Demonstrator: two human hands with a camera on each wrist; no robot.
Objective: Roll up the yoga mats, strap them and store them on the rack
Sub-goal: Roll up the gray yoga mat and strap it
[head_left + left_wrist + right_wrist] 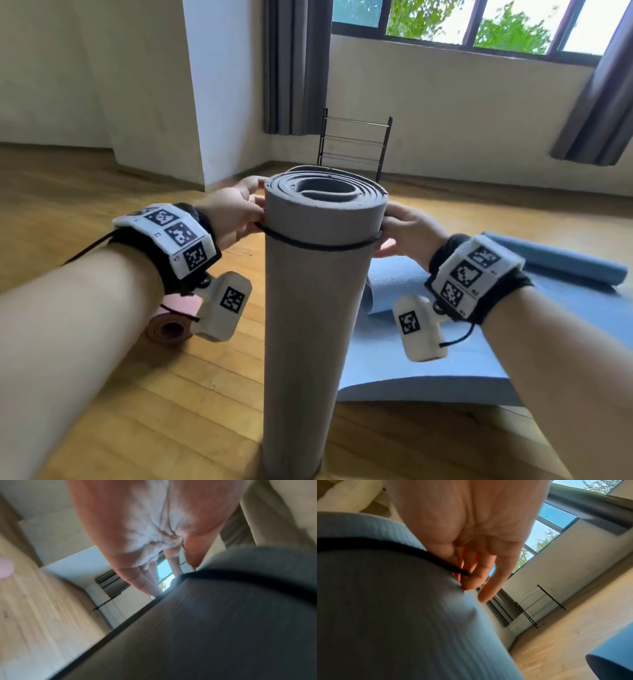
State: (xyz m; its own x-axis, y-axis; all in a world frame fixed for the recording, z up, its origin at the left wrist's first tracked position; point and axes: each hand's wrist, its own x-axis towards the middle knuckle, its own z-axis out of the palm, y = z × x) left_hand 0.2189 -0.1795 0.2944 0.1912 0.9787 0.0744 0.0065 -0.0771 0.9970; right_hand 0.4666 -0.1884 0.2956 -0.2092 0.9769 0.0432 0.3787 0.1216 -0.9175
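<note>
Grey mat (315,308) stands rolled upright on the wooden floor (85,205); our left hand (233,214) and right hand (406,228) pinch its black strap (318,245), rack (354,144) behind, no readable writing.

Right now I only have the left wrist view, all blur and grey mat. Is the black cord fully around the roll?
Observer: In the head view the black cord circles the upright grey mat roll near its top.
Operator: What is my right hand doing?
Observer: The right hand pinches the cord's end against the roll.
Operator: Is the rack holding anything?
Observer: The rack by the far wall holds no mats. A rolled pink mat lies on the floor, and a blue mat is still spread flat.
</note>
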